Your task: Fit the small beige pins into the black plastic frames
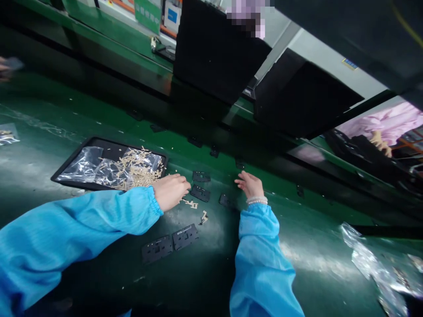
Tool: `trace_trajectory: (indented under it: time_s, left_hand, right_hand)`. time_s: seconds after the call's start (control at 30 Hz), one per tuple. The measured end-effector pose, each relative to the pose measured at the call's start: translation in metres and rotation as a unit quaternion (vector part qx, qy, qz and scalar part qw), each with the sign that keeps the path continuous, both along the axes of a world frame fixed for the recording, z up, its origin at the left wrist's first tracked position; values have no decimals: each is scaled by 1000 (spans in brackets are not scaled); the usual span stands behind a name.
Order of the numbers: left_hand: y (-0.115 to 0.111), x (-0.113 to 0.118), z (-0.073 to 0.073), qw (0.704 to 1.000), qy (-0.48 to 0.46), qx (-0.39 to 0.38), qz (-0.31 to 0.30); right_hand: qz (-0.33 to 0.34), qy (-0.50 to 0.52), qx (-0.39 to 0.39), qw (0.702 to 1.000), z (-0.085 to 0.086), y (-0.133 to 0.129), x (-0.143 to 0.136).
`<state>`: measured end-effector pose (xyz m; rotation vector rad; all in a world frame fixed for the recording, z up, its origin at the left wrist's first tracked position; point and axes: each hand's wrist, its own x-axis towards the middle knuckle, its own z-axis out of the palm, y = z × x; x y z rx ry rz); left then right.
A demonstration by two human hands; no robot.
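My left hand point(172, 191) is low over the green bench, fingers curled together and tips pointing down, at the right edge of the black tray. What they hold, if anything, is hidden. Just right of it lie two flat black plastic plates point(200, 193) and some small beige pieces point(191, 204). My right hand point(251, 185), with a beaded bracelet at the wrist, hovers above the bench. Its fingers are slightly apart and I see nothing in them. Another black plate point(226, 200) lies below and left of it. Two larger-looking black plates point(170, 243) lie side by side nearer me.
The black tray point(79, 184) holds clear plastic bags and a heap of small beige pieces. More black parts lie in a row along the far side. Clear bags point(363, 259) lie at the right. Dark panels point(218, 53) stand behind; another person's hand point(380, 143) is beyond.
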<state>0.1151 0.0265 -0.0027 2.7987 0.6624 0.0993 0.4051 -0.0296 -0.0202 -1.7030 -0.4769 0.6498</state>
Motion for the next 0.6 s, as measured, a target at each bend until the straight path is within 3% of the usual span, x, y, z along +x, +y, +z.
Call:
trace_trajectory:
  time_s: [0.1, 0.3, 0.47, 0.6]
  left_hand:
    - [-5, 9, -5, 1000, 4, 16, -17]
    - [-39, 32, -17, 998, -16, 13, -60]
    - [-53, 58, -33, 997, -40, -28, -63]
    - [-50, 57, -35, 992, -69, -98, -37]
  right_hand:
    - [29, -24, -19, 999, -8, -31, -22]
    - [123, -62, -47, 989, -6, -88, -88]
    - [129, -94, -48, 986, -11, -102, -111]
    - [135, -98, -39, 985, -15, -105, -120]
